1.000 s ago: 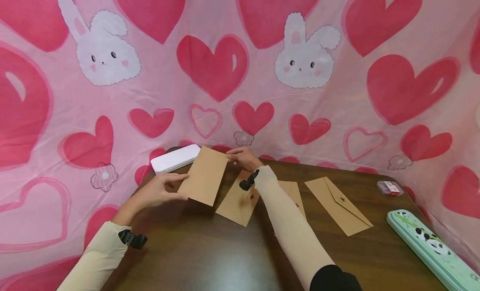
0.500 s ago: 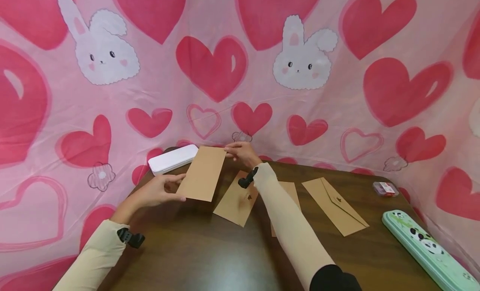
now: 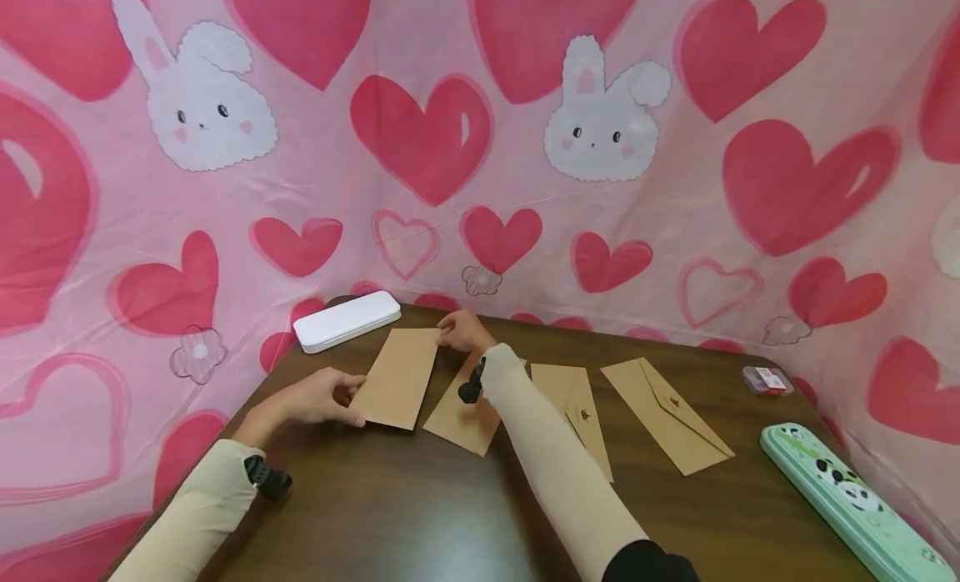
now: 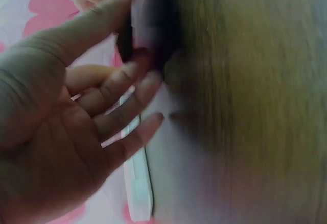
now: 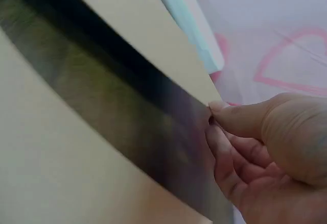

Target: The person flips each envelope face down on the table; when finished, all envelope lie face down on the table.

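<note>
A plain brown envelope (image 3: 397, 378) is held low over the left part of the table. My left hand (image 3: 322, 396) holds its lower left edge between thumb and fingers. At its upper right corner, my right hand (image 3: 465, 330) pinches it; the right wrist view shows thumb and index finger meeting on the corner of the envelope (image 5: 133, 20). Close to its right lies a second envelope (image 3: 461, 419), partly covered by the right wrist. Farther right are a third envelope (image 3: 558, 386), overlapped by the forearm, and a fourth envelope (image 3: 667, 415) with its flap showing.
A white case (image 3: 347, 321) lies at the back left, just behind the held envelope. On the right are a green panda pencil case (image 3: 855, 499) and a small clear box (image 3: 767, 380). A pink heart-patterned cloth (image 3: 420, 32) hangs behind the dark wooden table (image 3: 375, 507).
Both hands have lowered the envelope toward the table, and its tilt has flattened. More of the white case and of the third envelope now shows.
</note>
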Demonstrator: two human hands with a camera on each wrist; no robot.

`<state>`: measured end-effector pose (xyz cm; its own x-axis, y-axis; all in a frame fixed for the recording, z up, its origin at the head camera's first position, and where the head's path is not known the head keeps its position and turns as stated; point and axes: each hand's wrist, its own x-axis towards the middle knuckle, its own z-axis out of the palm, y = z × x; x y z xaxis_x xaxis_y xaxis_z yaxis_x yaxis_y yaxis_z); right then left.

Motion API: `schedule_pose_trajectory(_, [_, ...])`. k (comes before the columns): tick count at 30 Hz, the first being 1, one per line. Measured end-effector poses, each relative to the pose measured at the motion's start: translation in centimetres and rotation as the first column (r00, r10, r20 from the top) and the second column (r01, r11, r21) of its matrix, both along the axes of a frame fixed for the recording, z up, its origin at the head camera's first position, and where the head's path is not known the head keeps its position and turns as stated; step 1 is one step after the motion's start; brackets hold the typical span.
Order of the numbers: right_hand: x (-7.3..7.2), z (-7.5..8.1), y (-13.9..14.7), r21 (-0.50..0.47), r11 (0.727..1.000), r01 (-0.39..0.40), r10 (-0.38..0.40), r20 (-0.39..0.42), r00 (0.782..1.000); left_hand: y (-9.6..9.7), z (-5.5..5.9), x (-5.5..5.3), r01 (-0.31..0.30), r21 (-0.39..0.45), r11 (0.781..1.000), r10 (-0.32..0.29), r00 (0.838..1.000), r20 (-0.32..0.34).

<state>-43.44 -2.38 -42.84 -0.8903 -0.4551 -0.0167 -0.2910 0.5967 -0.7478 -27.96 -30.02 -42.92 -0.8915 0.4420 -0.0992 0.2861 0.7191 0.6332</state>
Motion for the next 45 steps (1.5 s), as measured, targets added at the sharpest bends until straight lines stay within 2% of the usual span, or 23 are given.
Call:
schedule_pose_trajectory(5, [0.5, -1.2, -0.4, 0.155, 0.987, 0.046, -0.031, -0.098, 0.995, 0.9, -0.1, -0.2, -0.02, -0.072, 0.997, 0.021, 1.0, 0.015])
schedule_pose_trajectory(7, [0.5, -1.8, -0.3, 0.199, 0.979, 0.049, -0.019, -0.151, 0.988, 1.4, -0.1, -0.1, -0.028, -0.101, 0.994, 0.031, 0.999, 0.025])
schedule_pose_trajectory(10, [0.1, -2.0, 0.6, 0.199, 0.98, 0.013, 0.029, -0.206, 0.978, 2.2, 0.0, 0.3, -0.043, -0.154, 0.987, 0.052, 0.997, 0.055])
schedule_pose_trajectory(12, [0.1, -1.1, 1.9, 0.172, 0.985, -0.028, 0.066, -0.216, 0.974, 2.8, 0.3, 0.3, -0.049, -0.184, 0.982, 0.06, 0.997, 0.057])
schedule_pose_trajectory(15, [0.3, 0.9, 5.1, 0.146, 0.988, -0.048, 0.072, -0.17, 0.983, 4.0, 0.8, 0.4, -0.029, -0.213, 0.977, 0.02, 0.999, -0.046])
schedule_pose_trajectory(17, [0.8, 2.3, 7.8, 0.18, 0.984, -0.014, 0.036, -0.123, 0.992, 5.4, 1.2, 0.4, 0.008, -0.206, 0.978, -0.038, 0.989, -0.14])
schedule_pose_trajectory(19, [1.3, 3.1, 10.2, 0.262, 0.964, 0.038, -0.014, -0.091, 0.996, 7.3, 1.4, 0.3, 0.061, -0.196, 0.979, -0.102, 0.972, -0.209])
schedule_pose_trajectory(20, [1.5, 3.2, 11.2, 0.316, 0.947, 0.062, -0.04, -0.073, 0.996, 8.4, 1.5, 0.3, 0.09, -0.189, 0.978, -0.13, 0.968, -0.213])
schedule_pose_trajectory(23, [1.9, 2.7, 13.2, 0.452, 0.887, 0.097, -0.083, -0.05, 0.995, 11.7, 1.4, 0.3, 0.171, -0.172, 0.97, -0.199, 0.967, -0.161])
schedule_pose_trajectory(26, [1.7, 1.3, 13.7, 0.499, 0.86, 0.108, -0.096, -0.05, 0.994, 14.5, 0.9, 0.1, 0.199, -0.211, 0.957, -0.228, 0.966, -0.125])
schedule_pose_trajectory(29, [1.7, 0.6, 13.4, 0.47, 0.877, 0.1, -0.078, -0.064, 0.995, 16.4, 0.4, 0.0, 0.188, -0.269, 0.945, -0.228, 0.965, -0.128])
schedule_pose_trajectory(31, [1.7, 0.4, 13.1, 0.471, 0.878, 0.088, -0.067, -0.06, 0.996, 17.2, 0.1, 0.0, 0.169, -0.289, 0.942, -0.214, 0.968, -0.134])
schedule_pose_trajectory(36, [1.7, 0.1, 13.3, 0.443, 0.891, 0.097, -0.088, -0.041, 0.995, 17.9, -0.1, 0.2, 0.143, -0.279, 0.95, -0.187, 0.973, -0.137])
schedule_pose_trajectory(41, [1.5, -0.2, 15.2, 0.286, 0.956, 0.071, -0.055, -0.062, 0.997, 17.7, -0.5, 0.2, 0.164, -0.266, 0.95, -0.205, 0.97, -0.131])
schedule_pose_trajectory(45, [1.4, 0.3, 16.4, 0.155, 0.988, 0.007, 0.008, -0.098, 0.995, 17.3, -0.7, 0.1, 0.158, -0.217, 0.963, -0.179, 0.98, -0.083])
